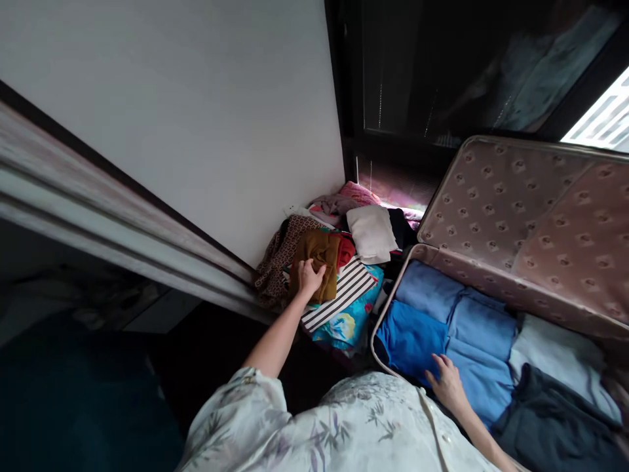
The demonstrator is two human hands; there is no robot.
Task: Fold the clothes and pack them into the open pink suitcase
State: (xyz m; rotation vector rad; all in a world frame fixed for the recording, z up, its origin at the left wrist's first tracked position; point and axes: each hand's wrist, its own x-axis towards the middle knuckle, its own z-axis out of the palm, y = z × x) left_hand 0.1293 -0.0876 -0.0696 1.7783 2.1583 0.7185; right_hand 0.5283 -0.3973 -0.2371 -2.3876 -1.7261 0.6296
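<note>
My left hand [310,278] has its fingers curled onto a folded mustard-brown garment [322,246] on top of a clothes pile. Under and beside that garment lie a red cloth [345,250], a black-and-white striped cloth [339,298] and a turquoise floral cloth [351,324]. My right hand [448,381] rests over the open suitcase [376,337], fingers apart, at the edge of a bright blue folded garment [415,334]. Lighter blue folded garments [481,324] fill the suitcase's middle.
Farther right in the suitcase are a pale grey garment [555,347] and a dark garment [550,416]. The patterned lid [531,203] leans back by the dark window [442,72]. A folded white cloth [372,233] tops the pile's back, next to a white wall [196,111].
</note>
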